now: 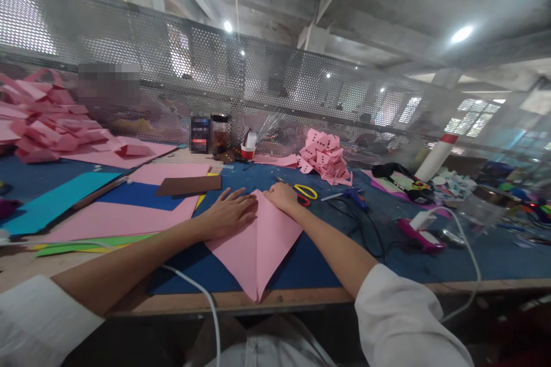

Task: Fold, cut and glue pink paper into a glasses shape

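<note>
Pink paper (pixel 275 252) lies at the near edge of the worktop (pixel 318 296), its middle line formed, what remains unclear; folded pieces (pixel 55 120) heap far left. The left hand (pixel 228 215) rests flat on the paper, fingers slightly spread, gripping nothing; the right hand (pixel 280 198) curls at its far corner, hold hidden.

The folded pink sheet (pixel 249 249) is smooth, matt paper

Blue-topped wkbench (pixel 321 266) w/ creased pink ppr (pixel 276 241), scissors (pixel 300 187), glue gun (pixel 357 197), dotted pink ppr pile (pixel 323 157).
</note>
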{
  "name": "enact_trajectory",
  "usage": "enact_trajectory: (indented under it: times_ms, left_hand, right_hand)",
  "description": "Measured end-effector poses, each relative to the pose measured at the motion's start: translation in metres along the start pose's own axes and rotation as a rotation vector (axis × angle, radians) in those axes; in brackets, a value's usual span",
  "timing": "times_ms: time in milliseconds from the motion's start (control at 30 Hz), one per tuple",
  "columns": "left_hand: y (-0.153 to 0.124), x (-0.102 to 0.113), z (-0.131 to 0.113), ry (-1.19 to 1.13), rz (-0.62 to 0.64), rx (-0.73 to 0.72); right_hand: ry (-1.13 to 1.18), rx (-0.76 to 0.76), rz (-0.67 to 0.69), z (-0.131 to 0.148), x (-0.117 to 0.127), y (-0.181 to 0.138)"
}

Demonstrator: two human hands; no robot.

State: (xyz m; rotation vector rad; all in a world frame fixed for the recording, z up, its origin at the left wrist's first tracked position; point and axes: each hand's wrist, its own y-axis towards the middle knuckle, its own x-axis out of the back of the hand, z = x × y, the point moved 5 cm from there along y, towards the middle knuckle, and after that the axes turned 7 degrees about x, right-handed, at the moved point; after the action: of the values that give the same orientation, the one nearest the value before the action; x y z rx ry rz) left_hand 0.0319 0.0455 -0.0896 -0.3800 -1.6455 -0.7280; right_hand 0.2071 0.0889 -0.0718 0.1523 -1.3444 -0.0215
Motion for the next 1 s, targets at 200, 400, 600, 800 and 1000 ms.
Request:
enact_trajectory:
  times_ms: [200, 400, 600, 800, 1000]
  left_hand:
    - [0.0005, 0.0003, -0.0004, 0.003, -0.02, -0.004]
    - [0.0, -0.0007, 0.0009, 0.002, -0.028, -0.001]
    - [-0.0008, 0.0018, 0.0006, -0.001, 0.006, 0.02]
    - [0.0, 0.0014, 0.0006, -0.003, 0.023, 0.021]
    - [-0.0002, 0.001, -0.0002, 0.0, 0.009, 0.019]
  right_hand:
    - [0.007, 0.01, 0.004, 0.0011, 0.0009, -0.0003]
    - [0.014, 0.029, 0.013, -0.0003, 0.0022, -0.0005]
    - [0.022, 0.045, 0.026, -0.0034, 0.0033, 0.0002]
    - [0.011, 0.034, 0.018, -0.0032, 0.0011, -0.0007]
    - [0.015, 0.046, 0.027, -0.0019, 0.0023, -0.002]
